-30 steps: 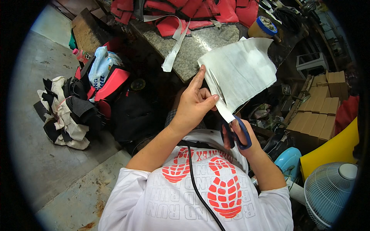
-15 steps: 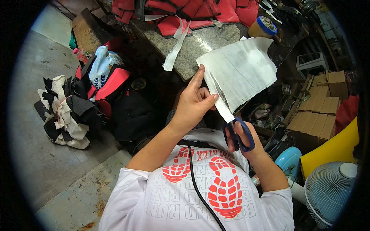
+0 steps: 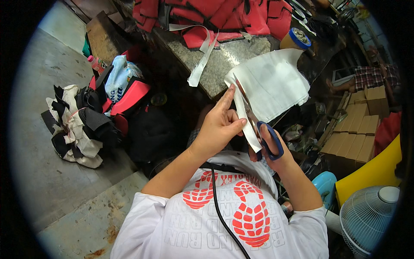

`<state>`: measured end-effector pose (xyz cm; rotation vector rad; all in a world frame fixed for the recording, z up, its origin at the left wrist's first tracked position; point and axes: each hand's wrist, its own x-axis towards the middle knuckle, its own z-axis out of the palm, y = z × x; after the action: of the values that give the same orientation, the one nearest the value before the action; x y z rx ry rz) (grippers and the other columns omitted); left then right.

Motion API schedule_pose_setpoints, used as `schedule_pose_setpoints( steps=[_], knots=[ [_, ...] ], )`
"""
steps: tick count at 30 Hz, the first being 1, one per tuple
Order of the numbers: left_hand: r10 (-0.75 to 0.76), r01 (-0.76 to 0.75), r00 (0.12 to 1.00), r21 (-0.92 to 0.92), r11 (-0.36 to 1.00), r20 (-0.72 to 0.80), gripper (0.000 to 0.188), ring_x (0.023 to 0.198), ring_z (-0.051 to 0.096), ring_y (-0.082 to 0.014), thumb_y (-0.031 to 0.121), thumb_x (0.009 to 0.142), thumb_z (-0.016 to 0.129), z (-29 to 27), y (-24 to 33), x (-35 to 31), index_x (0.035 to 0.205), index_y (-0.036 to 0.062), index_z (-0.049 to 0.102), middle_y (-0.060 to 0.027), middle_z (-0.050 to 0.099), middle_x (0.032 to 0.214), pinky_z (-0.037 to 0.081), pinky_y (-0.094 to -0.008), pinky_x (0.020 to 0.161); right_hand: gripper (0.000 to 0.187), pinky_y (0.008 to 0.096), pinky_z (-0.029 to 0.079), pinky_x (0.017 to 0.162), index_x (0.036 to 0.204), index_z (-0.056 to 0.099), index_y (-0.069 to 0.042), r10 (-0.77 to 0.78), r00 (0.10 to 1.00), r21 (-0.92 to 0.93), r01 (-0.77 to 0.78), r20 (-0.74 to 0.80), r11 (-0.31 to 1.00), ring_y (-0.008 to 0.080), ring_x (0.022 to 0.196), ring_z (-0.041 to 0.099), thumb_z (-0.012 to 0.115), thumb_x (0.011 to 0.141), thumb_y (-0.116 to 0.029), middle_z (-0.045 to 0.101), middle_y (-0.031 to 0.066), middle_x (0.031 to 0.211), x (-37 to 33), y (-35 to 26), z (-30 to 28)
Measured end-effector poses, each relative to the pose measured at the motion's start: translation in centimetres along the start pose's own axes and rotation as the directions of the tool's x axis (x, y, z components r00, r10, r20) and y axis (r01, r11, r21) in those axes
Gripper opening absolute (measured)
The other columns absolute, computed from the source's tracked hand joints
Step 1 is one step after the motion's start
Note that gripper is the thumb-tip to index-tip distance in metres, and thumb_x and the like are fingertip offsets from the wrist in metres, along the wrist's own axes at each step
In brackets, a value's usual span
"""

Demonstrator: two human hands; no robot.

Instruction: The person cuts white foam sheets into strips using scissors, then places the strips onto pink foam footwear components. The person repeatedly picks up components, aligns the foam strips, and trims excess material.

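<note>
My right hand (image 3: pixel 282 154) grips blue-handled scissors (image 3: pixel 276 134), fingers through the loops. Their blades, slightly apart, run up into a white cloth-like sheet (image 3: pixel 274 82), with the tips near its far left corner. Along the sheet's left side, a narrow strip (image 3: pixel 251 137) is cut loose at its near end and hangs toward the scissor handles. My left hand (image 3: pixel 217 129) pinches this strip between thumb and fingers, its index finger stretched along the edge. The sheet's far part lies over the corner of a grey speckled worktop (image 3: pixel 185 49).
Red padded pieces (image 3: pixel 224 15) pile up at the back, near a loose white strip (image 3: pixel 202 64) and a blue-rimmed tub (image 3: pixel 296 39). Scraps (image 3: pixel 79 125) heap on the left floor. Boxes (image 3: pixel 355 129), a fan (image 3: pixel 368 218) and another person's checked clothing (image 3: pixel 379 77) are at right.
The scissors have moved farther up the sheet, so their tips are closer to its far corner and the cut is longer. Another person's checked clothing has come into view at right.
</note>
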<state>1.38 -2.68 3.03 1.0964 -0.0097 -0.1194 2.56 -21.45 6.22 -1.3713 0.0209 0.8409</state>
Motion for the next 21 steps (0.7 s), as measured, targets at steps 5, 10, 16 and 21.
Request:
schedule_pose_setpoints(
  steps=[5, 10, 16, 21],
  knots=[
    [-0.017, 0.018, 1.0, 0.045, 0.999, -0.023, 0.082, 0.075, 0.051, -0.0065, -0.004, 0.088, 0.062, -0.6, 0.4, -0.2, 0.154, -0.0037, 0.013, -0.0049, 0.055, 0.095, 0.05, -0.0222, 0.064, 0.058, 0.0216, 0.041, 0.044, 0.085, 0.062, -0.004, 0.051, 0.996, 0.001, -0.051, -0.068, 0.999, 0.0094, 0.048, 0.055, 0.058, 0.091, -0.061, 0.057, 0.002, 0.062, 0.7, -0.3, 0.2],
    [-0.026, 0.026, 1.0, 0.041, 0.999, 0.002, 0.083, 0.074, 0.051, -0.0069, -0.004, 0.087, 0.063, -0.9, 0.6, -0.5, 0.154, -0.0041, 0.014, -0.0049, 0.055, 0.098, 0.05, -0.023, 0.063, 0.055, 0.021, 0.041, 0.044, 0.084, 0.061, -0.003, 0.037, 0.998, 0.084, -0.032, -0.054, 0.996, 0.0095, 0.046, 0.053, 0.058, 0.093, -0.058, 0.057, 0.0022, 0.06, 1.6, -0.2, 0.4],
    [0.036, -0.021, 0.998, 0.308, 0.951, -0.043, 0.078, 0.074, 0.052, -0.0056, -0.005, 0.086, 0.064, -2.1, 3.4, -1.3, 0.153, 0.0011, 0.025, -0.0014, 0.056, 0.085, 0.047, -0.0221, 0.065, 0.054, 0.0221, 0.041, 0.045, 0.085, 0.059, -0.003, 0.051, 0.998, 0.053, -0.053, 0.03, 0.997, 0.0117, 0.045, 0.054, 0.053, 0.096, -0.056, 0.057, 0.0042, 0.055, 1.8, 0.2, 0.0],
    [0.332, -0.268, 0.943, 0.609, 0.747, 0.008, 0.06, 0.075, 0.054, -0.0069, -0.006, 0.084, 0.063, -5.3, 7.7, 4.4, 0.14, 0.002, 0.043, -0.0074, 0.059, 0.104, 0.048, -0.0224, 0.063, 0.067, 0.0244, 0.045, 0.052, 0.094, 0.059, -0.003, 0.037, 0.963, 0.148, -0.079, 0.265, 0.986, 0.0145, 0.055, 0.059, 0.045, 0.093, -0.068, 0.062, 0.0075, 0.064, 0.2, 1.3, -0.3]
  ],
)
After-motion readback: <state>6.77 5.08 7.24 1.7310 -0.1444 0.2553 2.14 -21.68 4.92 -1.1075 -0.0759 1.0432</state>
